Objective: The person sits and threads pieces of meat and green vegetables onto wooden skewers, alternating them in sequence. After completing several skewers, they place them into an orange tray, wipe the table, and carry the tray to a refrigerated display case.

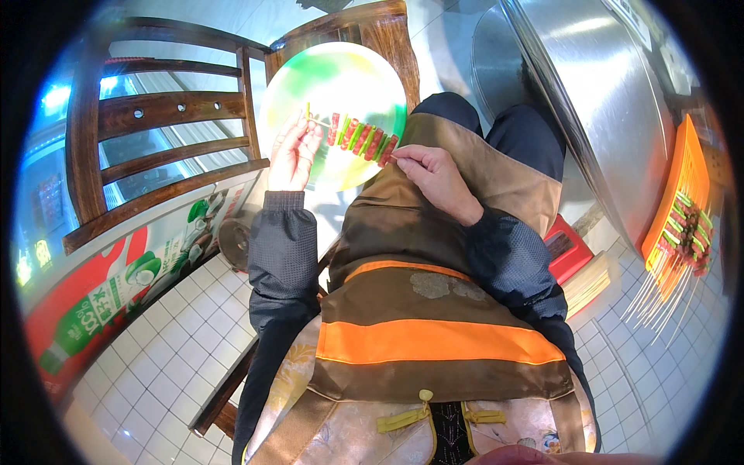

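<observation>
A skewer of red meat pieces alternating with green vegetable pieces (363,139) spans the space between my hands. My right hand (433,174) pinches the skewer at its lower right end. At the other end, my left hand (297,148) is beside the bare stick, with a short green piece (308,110) at its fingertips; the fingers partly hide the stick. Beneath the skewer lies a round plate or basin (325,70), green, yellow and white, brightly lit, resting on a wooden chair (392,40). What it holds is lost in the glare.
At the right, an orange plastic basket (677,168) holds several filled skewers (689,232) beside a steel table or counter (604,75). Bare sticks (587,285) lie near a red container (564,244). A wooden chair back (171,110) stands at the left, above a printed panel (133,261).
</observation>
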Action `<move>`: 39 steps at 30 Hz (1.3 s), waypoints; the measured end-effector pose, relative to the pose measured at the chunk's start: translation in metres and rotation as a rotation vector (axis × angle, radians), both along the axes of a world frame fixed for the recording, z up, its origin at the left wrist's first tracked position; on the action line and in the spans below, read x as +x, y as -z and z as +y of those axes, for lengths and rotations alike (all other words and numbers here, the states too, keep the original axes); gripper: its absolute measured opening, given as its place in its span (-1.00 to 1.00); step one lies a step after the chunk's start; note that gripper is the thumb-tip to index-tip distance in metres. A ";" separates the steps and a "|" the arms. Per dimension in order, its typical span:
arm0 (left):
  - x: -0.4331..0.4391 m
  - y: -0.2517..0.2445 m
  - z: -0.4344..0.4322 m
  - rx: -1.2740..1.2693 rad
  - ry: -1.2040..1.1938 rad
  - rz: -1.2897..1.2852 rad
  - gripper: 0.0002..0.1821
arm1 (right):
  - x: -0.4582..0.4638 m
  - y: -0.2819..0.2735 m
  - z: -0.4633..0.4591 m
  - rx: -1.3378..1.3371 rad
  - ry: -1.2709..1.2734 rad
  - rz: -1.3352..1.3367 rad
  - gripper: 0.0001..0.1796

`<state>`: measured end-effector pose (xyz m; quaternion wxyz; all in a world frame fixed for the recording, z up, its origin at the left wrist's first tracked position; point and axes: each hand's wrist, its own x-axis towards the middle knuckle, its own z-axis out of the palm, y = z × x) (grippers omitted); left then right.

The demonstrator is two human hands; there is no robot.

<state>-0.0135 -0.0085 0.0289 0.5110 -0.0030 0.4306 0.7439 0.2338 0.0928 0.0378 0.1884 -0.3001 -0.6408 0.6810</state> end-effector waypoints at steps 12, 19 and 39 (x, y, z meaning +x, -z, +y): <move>-0.002 -0.003 -0.004 -0.055 -0.027 -0.032 -0.68 | 0.004 0.001 0.003 0.038 -0.053 -0.026 -0.78; -0.007 -0.004 -0.007 -0.081 -0.011 -0.091 -0.68 | 0.004 0.001 0.004 0.034 -0.066 -0.037 -0.78; 0.022 -0.009 0.004 -0.124 0.161 0.139 -0.65 | -0.003 0.004 -0.003 0.012 0.033 0.039 -0.78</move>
